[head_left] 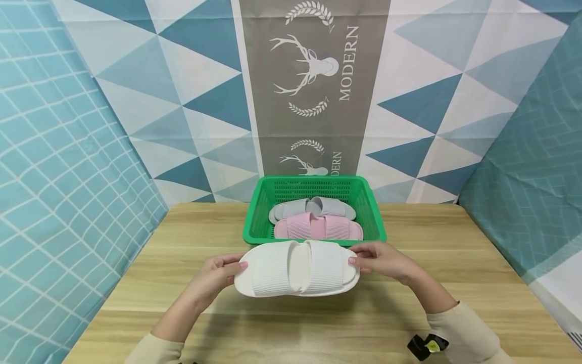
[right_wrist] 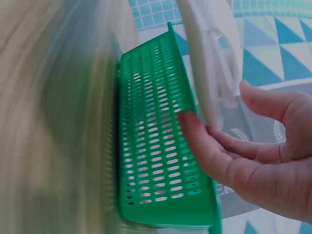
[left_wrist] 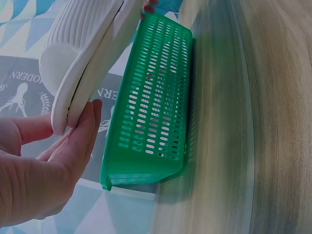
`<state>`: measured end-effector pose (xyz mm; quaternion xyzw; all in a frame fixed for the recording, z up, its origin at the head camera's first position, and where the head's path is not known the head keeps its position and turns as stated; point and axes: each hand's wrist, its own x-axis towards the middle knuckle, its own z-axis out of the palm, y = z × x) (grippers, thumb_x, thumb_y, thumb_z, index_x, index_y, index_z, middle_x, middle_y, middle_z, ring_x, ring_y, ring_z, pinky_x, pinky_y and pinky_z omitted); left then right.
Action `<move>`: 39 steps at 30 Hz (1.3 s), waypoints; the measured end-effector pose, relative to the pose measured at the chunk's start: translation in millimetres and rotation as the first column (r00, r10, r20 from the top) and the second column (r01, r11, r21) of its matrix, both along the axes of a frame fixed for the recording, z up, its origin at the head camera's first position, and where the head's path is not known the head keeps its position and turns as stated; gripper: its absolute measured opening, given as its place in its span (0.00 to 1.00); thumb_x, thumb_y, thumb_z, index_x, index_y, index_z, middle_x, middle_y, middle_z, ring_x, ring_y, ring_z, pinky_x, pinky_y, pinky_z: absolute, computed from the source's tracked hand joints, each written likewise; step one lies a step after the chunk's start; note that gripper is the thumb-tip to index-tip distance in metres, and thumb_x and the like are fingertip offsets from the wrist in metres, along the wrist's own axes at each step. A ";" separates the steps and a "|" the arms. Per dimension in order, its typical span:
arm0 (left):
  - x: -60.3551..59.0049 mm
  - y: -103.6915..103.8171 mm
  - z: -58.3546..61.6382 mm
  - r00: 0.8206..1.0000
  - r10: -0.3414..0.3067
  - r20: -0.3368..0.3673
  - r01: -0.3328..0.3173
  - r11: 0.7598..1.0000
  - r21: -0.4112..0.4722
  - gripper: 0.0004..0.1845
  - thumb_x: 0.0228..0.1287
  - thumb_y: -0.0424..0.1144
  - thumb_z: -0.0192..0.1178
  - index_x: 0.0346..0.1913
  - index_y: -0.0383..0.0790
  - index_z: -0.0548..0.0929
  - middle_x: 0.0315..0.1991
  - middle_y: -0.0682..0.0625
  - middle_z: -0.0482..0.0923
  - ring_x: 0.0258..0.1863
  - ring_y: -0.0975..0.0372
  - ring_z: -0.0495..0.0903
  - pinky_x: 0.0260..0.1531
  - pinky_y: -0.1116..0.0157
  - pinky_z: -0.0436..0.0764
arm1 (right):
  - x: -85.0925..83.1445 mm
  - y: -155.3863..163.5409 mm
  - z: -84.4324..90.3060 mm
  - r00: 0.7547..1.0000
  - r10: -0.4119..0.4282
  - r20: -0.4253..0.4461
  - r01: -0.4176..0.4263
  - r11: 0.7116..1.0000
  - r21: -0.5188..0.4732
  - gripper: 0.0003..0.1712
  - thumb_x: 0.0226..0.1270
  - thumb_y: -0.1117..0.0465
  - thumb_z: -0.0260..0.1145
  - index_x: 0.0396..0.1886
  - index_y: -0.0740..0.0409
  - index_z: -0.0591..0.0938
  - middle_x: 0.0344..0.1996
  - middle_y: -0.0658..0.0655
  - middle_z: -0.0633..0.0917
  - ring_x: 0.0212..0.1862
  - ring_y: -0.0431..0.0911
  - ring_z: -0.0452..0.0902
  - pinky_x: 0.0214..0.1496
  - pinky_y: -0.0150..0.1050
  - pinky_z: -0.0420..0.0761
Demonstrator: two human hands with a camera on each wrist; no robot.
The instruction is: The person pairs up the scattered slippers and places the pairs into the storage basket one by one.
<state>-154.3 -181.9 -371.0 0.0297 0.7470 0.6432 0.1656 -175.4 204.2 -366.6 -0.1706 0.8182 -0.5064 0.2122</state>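
Geometric blue-and-white cloth backdrop with a grey deer "MODERN" banner (head_left: 313, 86), wood-grain counter (head_left: 454, 263) below. A pair of white slippers (head_left: 297, 268) is held stacked together, raised just above the counter and right in front of the green plastic basket (head_left: 254, 222), near its front rim. The left hand (head_left: 213, 278) grips the left end, thumb on top, fingers (left_wrist: 78, 141) curled under the sole edge. The right hand (head_left: 386, 260) grips the right end the same way, fingers (right_wrist: 204, 146) bent around the edge. Both are clamped on the white pair, pinching from opposite ends.

Inside the basket a grey pair of slippers (head_left: 313, 207) lies at the back and a pink pair (head_left: 318, 227) in front of it, each lying crosswise, leaving little free floor at the front.

Doing it well, as a judgement: keep the two white slippers pressed flat together so they don't slide apart, and keep them level and parallel to the pink pair. Lift high enough to clear the front rim. Set down in the front gap or on top of the pink pair, and release both ends together so neither tips. The wrist views are blurred on the counter side, so the exact clearance over the rim is hard to tell.
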 end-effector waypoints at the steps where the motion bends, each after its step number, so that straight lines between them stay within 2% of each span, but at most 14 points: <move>1: -0.3 0.0 0.3 1.000 0.001 0.002 -0.001 1.000 0.002 0.29 0.68 0.38 0.54 0.65 0.20 0.65 0.45 0.53 0.83 0.39 0.71 0.81 0.42 0.73 0.81 | -0.3 0.5 -1.3 0.999 0.005 0.047 -0.004 0.999 -0.035 0.31 0.69 0.54 0.62 0.61 0.75 0.71 0.46 0.61 0.84 0.45 0.42 0.82 0.49 0.37 0.84; 4: -0.9 -0.4 0.5 1.000 0.011 0.011 -0.011 1.000 0.009 0.29 0.69 0.38 0.53 0.65 0.20 0.65 0.45 0.52 0.83 0.40 0.71 0.81 0.41 0.73 0.81 | -1.4 0.4 -5.5 0.989 0.021 0.147 -0.002 0.992 -0.127 0.32 0.69 0.55 0.62 0.60 0.78 0.69 0.44 0.57 0.85 0.43 0.39 0.82 0.50 0.37 0.84; 7: -0.5 -1.0 -0.3 1.000 0.020 0.016 -0.021 1.000 0.008 0.29 0.69 0.38 0.53 0.65 0.20 0.65 0.45 0.51 0.82 0.40 0.70 0.81 0.41 0.73 0.82 | -2.3 -2.3 -8.2 0.982 0.021 0.188 0.013 0.984 -0.176 0.33 0.68 0.55 0.62 0.60 0.79 0.68 0.42 0.53 0.85 0.42 0.38 0.82 0.49 0.35 0.84; 13: 3.2 -4.7 0.1 1.000 -0.001 0.020 0.001 1.000 -0.002 0.31 0.68 0.40 0.55 0.66 0.20 0.64 0.48 0.50 0.82 0.41 0.70 0.81 0.44 0.72 0.82 | -3.1 -5.8 -9.8 0.972 0.019 0.233 0.034 0.975 -0.220 0.33 0.68 0.56 0.62 0.59 0.80 0.67 0.38 0.50 0.84 0.40 0.38 0.83 0.46 0.33 0.84; 20: 3.9 -4.4 7.9 0.999 -0.028 0.020 0.029 0.999 -0.039 0.31 0.67 0.41 0.57 0.66 0.23 0.65 0.60 0.36 0.75 0.46 0.67 0.81 0.49 0.68 0.82 | -1.7 -2.2 -4.6 0.964 0.000 0.264 0.069 0.965 -0.253 0.32 0.68 0.58 0.61 0.61 0.79 0.66 0.38 0.47 0.85 0.39 0.37 0.84 0.46 0.33 0.84; 23: 3.2 -3.3 12.3 0.999 -0.039 0.011 0.040 0.997 -0.059 0.31 0.67 0.41 0.58 0.66 0.24 0.66 0.62 0.34 0.73 0.48 0.66 0.81 0.51 0.66 0.82 | -1.4 0.1 0.1 0.965 -0.001 0.263 0.069 0.966 -0.249 0.32 0.68 0.58 0.61 0.61 0.79 0.67 0.37 0.47 0.85 0.39 0.37 0.84 0.46 0.33 0.85; 30: -1.8 2.3 21.2 1.000 -0.025 -0.004 0.025 0.998 -0.054 0.29 0.67 0.40 0.58 0.64 0.24 0.68 0.57 0.40 0.77 0.45 0.67 0.80 0.49 0.69 0.82 | -2.4 3.3 8.9 0.958 -0.036 0.284 0.114 0.958 -0.264 0.30 0.68 0.58 0.62 0.60 0.78 0.68 0.36 0.47 0.85 0.38 0.36 0.84 0.46 0.31 0.84; 39: -16.1 2.8 24.1 0.998 -0.062 0.029 0.062 0.998 -0.018 0.31 0.68 0.42 0.57 0.67 0.25 0.65 0.55 0.44 0.77 0.44 0.69 0.81 0.48 0.71 0.82 | -6.8 4.4 15.0 0.959 -0.047 0.280 0.130 0.949 -0.288 0.24 0.70 0.62 0.59 0.57 0.77 0.69 0.34 0.46 0.84 0.38 0.35 0.83 0.46 0.30 0.84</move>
